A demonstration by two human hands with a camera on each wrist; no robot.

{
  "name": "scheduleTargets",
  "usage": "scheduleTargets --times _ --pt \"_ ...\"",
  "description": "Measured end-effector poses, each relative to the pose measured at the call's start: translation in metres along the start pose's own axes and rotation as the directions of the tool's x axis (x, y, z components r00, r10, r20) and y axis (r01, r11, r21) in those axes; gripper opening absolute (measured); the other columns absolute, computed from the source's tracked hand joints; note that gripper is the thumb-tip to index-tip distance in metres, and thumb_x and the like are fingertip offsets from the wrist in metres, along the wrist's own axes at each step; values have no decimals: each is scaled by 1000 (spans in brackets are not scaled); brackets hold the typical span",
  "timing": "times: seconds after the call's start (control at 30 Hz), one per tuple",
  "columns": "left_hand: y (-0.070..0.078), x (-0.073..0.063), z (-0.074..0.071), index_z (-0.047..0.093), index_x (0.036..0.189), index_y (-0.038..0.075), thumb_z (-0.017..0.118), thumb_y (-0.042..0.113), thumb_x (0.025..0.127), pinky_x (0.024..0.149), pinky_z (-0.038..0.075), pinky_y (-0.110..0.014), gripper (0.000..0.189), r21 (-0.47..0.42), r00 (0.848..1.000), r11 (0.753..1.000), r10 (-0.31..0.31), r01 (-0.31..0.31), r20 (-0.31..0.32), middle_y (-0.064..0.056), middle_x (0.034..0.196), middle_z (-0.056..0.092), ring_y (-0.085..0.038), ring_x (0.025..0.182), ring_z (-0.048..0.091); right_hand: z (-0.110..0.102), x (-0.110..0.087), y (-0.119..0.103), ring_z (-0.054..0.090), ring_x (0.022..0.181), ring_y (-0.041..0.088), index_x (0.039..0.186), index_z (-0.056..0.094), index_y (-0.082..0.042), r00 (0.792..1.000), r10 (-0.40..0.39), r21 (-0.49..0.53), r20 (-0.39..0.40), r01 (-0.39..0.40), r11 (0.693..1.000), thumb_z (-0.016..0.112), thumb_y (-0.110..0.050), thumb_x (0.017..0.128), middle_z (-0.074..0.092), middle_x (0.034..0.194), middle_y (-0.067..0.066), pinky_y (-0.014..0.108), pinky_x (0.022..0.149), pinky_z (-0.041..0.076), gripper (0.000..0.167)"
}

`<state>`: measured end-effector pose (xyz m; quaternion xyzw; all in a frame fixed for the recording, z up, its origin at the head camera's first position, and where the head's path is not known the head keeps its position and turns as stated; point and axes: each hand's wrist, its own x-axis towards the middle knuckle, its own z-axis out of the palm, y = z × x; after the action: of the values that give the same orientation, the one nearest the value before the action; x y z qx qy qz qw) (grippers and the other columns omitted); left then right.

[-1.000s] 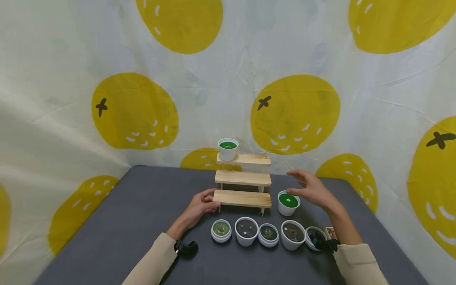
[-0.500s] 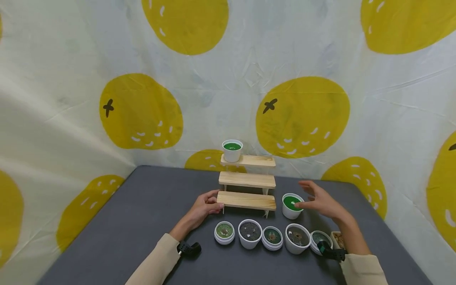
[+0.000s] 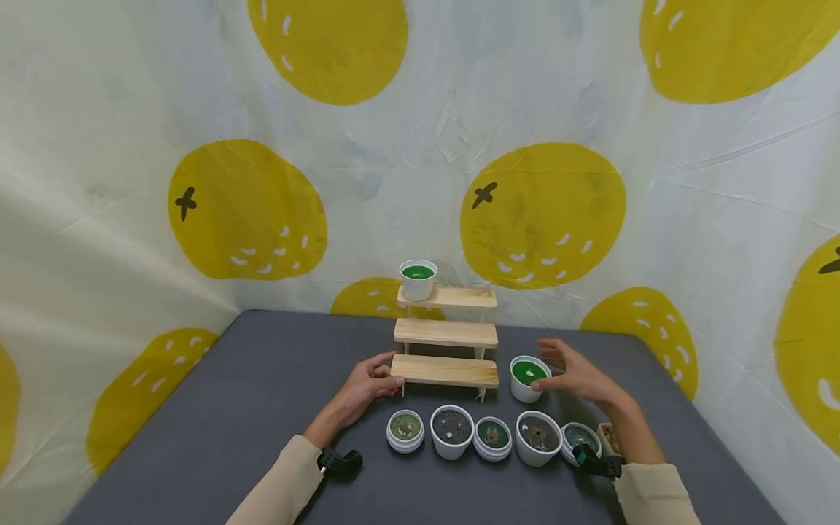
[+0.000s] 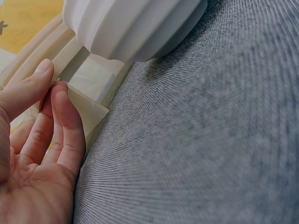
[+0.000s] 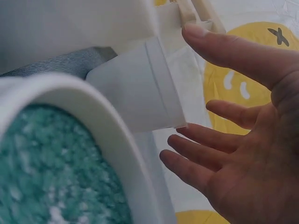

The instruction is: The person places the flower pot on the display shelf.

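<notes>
My left hand [image 3: 359, 388] pinches the left end of the lowest step of a three-tier wooden stand [image 3: 445, 370]. In the left wrist view, the thumb and fingers [image 4: 70, 109] meet at the stand's edge. Just right of the stand is a white pot [image 3: 523, 391] with a green top. My right hand [image 3: 580, 375] hovers around this pot's right side, thumb over the near rim and fingers spread. The right wrist view shows the pot [image 5: 131, 91] between thumb and fingers, without a closed grip. Another green-topped white pot [image 3: 418, 289] stands on the top step, at its left.
A row of white pots sits in front of the stand: a small green-topped pot [image 3: 405, 440], a dark-topped pot [image 3: 451, 448], and others up to a pot [image 3: 568, 452] by the right wrist. A small light-coloured container [image 3: 607, 437] is partly behind the right forearm.
My right hand has come down from above the green-topped pot to its rim level. The left hand keeps its hold on the stand. The head view shifts slightly.
</notes>
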<state>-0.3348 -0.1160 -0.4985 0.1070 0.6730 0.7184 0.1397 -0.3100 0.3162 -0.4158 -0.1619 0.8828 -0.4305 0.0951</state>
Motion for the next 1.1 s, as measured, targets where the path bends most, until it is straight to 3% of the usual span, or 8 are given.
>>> scheduleTargets --times 0.27,0.5,0.7,0.93,1.1 --pt "-2 -2 1 38 158 4 80 10 90 73 57 -24 80 -21 1000 1000 4 -4 8 2 89 70 -10 81 65 5 2 0 31 142 63 157 21 9 999 38 1 29 -38 999 83 -20 86 31 155 42 67 107 43 98" --pt "2 -1 0 39 158 5 80 9 89 73 58 -24 80 -11 1000 1000 1 -1 -3 2 88 70 -10 80 65 7 4 -5 31 144 59 159 21 5 992 111 23 58 -112 993 83 -23 87 27 159 40 68 110 39 99" --pt "4 1 -1 40 158 7 81 11 89 74 58 -24 80 -3 1000 1000 -2 2 -3 1 88 70 -10 81 65 9 4 -5 38 140 55 159 22 3 988 141 31 59 -143 989 82 -21 88 29 158 39 67 109 40 96" --pt "1 -1 0 39 158 5 81 10 89 73 58 -24 81 -14 1000 1000 1 -1 4 2 89 70 -10 81 65 12 4 -2 57 119 38 155 29 6 990 137 31 43 -138 990 82 -17 87 49 144 35 54 100 49 90" --pt "1 0 0 41 157 6 81 11 89 74 58 -24 79 -10 1000 1000 -8 8 -8 1 90 71 -10 81 66 14 5 3 61 107 28 152 30 7 992 120 53 35 -122 991 83 -15 86 57 132 30 38 89 50 87"
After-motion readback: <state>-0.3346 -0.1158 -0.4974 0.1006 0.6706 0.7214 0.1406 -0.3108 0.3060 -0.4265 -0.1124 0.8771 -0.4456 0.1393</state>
